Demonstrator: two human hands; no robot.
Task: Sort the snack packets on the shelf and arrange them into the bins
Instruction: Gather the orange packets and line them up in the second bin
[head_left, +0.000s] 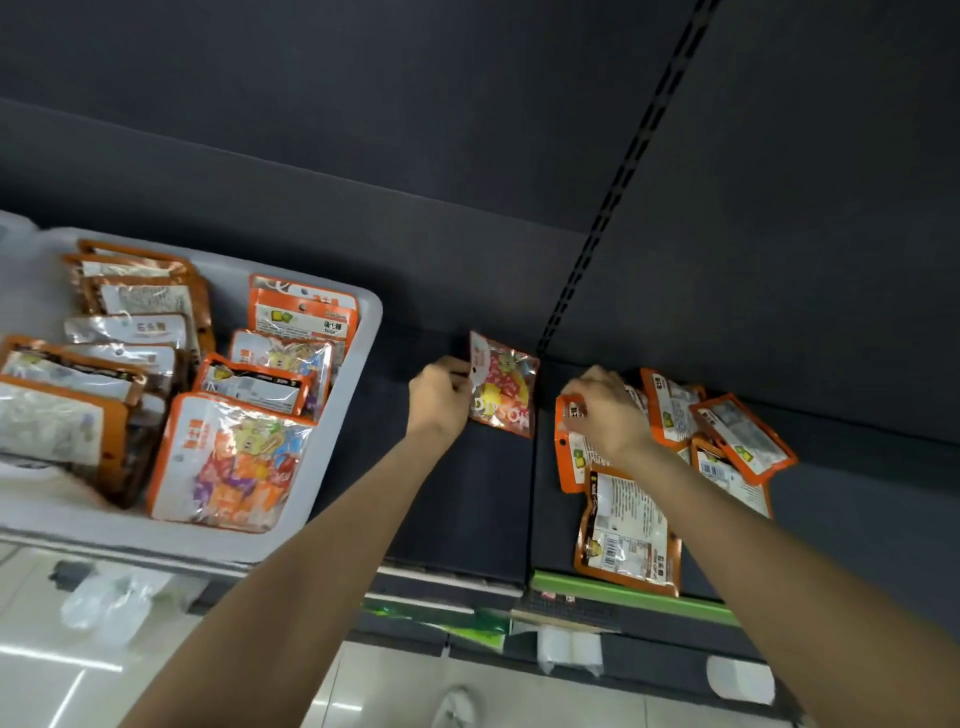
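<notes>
My left hand (441, 397) pinches the edge of a small candy packet (506, 387) with colourful sweets, held upright above the dark shelf (457, 499). My right hand (605, 410) grips the top of an orange-edged packet (571, 457) in a loose pile of orange snack packets (727, 436) lying on the shelf to the right. One larger packet (631, 535) of that pile lies near the shelf's front edge. At the left stands a white bin (358, 364) with several packets standing in rows.
The shelf's dark back wall rises behind, with a slotted upright (613, 197) between sections. A green price strip (634, 592) runs along the front edge. Below lie a pale tiled floor and a shoe (457, 709).
</notes>
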